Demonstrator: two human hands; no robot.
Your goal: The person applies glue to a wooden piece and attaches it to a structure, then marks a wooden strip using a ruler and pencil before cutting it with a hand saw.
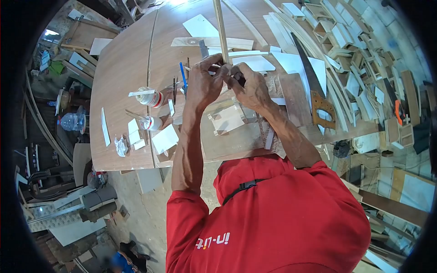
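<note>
On the left of the table [120,68], 1 open jar [156,98] and 1 smaller jar [155,123] stand near white offcuts; a blue pen-like tool [183,75] lies beside the left hand [205,84]. That hand is closed, its fingers pinching the lower end of a long wooden strip [220,27], which rises away between the 2 hands. A light wooden piece [228,120] lies below them. The right hand [253,88] has its fingers curled in beside the same end; I cannot tell whether they clamp the strip or something small. Farther right are a brown board [295,100] and a handsaw [322,110]. For good control, I'd steady the strip with 1 hand, keep the other's fingertips light at its end, and keep the long free part from swinging.
</note>
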